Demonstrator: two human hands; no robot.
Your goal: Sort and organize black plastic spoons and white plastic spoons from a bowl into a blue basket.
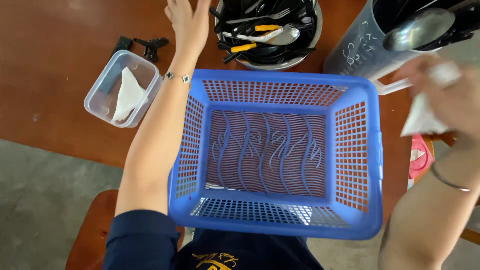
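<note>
Two hands work: left hand (187, 22), fingers loose and empty, reaches the cutlery bowl (270, 32) just beyond; right hand (445, 97) grips a white cloth (425, 117); next, picking a utensil.

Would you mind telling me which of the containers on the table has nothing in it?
The blue plastic basket is empty: only its slatted bottom shows. The round bowl holds cutlery, the tall grey holder holds spoons, and the small clear tub holds a white tissue.

A reddish-brown wooden table (60, 75) stands over grey floor (40, 200).
</note>
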